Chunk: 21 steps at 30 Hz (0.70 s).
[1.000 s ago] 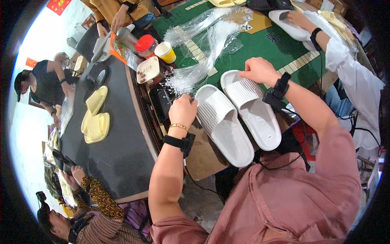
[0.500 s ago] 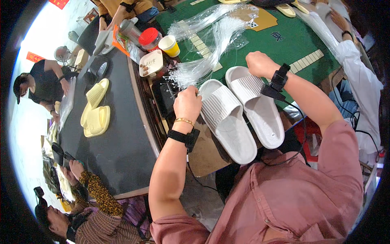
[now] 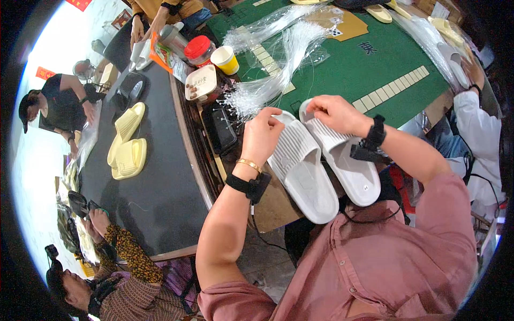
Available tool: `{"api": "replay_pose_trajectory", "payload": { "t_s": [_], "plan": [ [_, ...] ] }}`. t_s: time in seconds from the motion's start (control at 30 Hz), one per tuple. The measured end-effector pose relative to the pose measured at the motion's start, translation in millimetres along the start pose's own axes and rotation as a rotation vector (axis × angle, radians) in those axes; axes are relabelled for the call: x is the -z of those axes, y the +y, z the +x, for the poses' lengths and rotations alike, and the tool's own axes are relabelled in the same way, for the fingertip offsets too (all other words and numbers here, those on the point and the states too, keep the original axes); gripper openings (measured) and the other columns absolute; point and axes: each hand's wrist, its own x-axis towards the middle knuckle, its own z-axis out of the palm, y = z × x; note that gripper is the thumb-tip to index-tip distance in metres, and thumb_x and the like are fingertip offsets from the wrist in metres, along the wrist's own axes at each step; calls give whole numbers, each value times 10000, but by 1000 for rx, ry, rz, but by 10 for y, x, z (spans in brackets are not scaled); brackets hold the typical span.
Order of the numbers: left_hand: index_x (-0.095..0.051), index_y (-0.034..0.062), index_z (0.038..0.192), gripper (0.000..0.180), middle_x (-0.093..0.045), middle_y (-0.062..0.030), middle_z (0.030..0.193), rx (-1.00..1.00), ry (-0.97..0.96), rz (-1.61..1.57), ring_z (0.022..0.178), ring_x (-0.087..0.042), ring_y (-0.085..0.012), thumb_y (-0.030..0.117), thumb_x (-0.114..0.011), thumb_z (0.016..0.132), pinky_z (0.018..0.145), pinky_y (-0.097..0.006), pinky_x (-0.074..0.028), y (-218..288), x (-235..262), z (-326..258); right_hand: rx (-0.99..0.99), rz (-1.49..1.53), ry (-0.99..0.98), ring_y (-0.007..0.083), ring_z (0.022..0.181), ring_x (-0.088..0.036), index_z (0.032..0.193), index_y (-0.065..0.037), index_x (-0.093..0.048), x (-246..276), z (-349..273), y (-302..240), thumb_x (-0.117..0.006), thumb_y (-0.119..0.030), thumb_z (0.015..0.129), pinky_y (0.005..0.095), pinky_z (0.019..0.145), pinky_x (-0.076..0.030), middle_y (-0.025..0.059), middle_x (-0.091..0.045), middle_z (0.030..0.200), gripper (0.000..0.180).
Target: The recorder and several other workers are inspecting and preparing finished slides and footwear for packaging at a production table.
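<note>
Two pale grey ribbed slide slippers, the left slipper (image 3: 305, 176) and the right slipper (image 3: 350, 166), lie side by side before me, toes pointing away. My left hand (image 3: 262, 136) is by the left slipper's toe, thumb and fingers drawn together. Over the right slipper's toe and strap, my right hand (image 3: 338, 113) curls in a pinch. Whatever thin thing either hand may hold cannot be made out. Beyond the left hand lies a bundle of clear plastic tag loops (image 3: 289, 69), its knobbed ends near my knuckles.
A green mat (image 3: 342, 75) carries rows of cream tiles (image 3: 393, 88). At left stand a yellow paper cup (image 3: 225, 60), a red-lidded jar (image 3: 198, 51) and a square dish (image 3: 201, 83). Yellow slippers (image 3: 128, 142) lie on the dark table (image 3: 160, 214). Several co-workers sit around.
My right hand has come down and leftward over the right slipper, and my left hand has shifted right. They are closer together now. The slippers have slid slightly toward me.
</note>
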Motion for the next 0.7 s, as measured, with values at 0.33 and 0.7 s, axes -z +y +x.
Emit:
{"api": "replay_pose_trajectory", "payload": {
  "t_s": [0.33, 0.7],
  "plan": [
    [-663, -37, 1006, 213, -667, -29, 780, 156, -146, -261, 670, -586, -70, 41, -672, 808, 607, -215, -475, 67, -85, -21, -125, 346, 133, 79, 773, -545, 940, 5, -581, 25, -14, -190, -530, -33, 887, 256, 678, -456, 12, -590, 839, 83],
    [-654, -59, 1006, 184, -654, -46, 792, 244, -218, -474, 663, -568, -74, 4, -650, 833, 588, -202, -455, -30, -133, 13, -82, 399, 47, 105, 740, -584, 1017, -1, -618, -266, -11, -250, -555, -24, 867, 255, 681, -473, 51, -630, 795, 164]
  ]
}}
